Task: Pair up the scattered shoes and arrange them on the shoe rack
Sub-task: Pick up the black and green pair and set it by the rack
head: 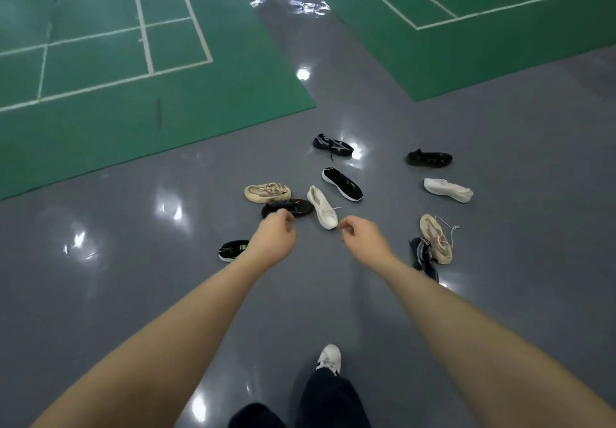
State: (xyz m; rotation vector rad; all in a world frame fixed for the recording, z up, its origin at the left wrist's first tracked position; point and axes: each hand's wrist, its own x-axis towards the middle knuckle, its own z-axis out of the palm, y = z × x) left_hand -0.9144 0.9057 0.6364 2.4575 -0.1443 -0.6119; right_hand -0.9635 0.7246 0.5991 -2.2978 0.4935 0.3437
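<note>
Both arms are seen stretched forward over the grey floor (133, 227). The left hand (275, 232) is held with fingers loosely curled downward and nothing is gripped; the right hand (361, 237) is likewise loosely curled and empty.

The white slip-on shoe (321, 207) is taken as landmark. It is found lying just beyond and between the two hands, apart from both. Just to its left a black shoe with red trim (293, 207) is noted, partly hidden by the left hand, with a beige trainer (267, 192) touching it on the far side. A black shoe with white sole (342, 183) is recorded just right of the landmark, and a black-and-grey trainer (332, 145) farther beyond. Well to the right, a plain black shoe (429, 158) and a second white shoe (448, 190) are observed. To the near right, a second beige trainer (435, 238) is seen resting against a dark trainer (422, 256). To the near left, a black shoe (232, 249) is partly covered by the left forearm.

Green court mats (100, 61) are noted far behind the landmark.
</note>
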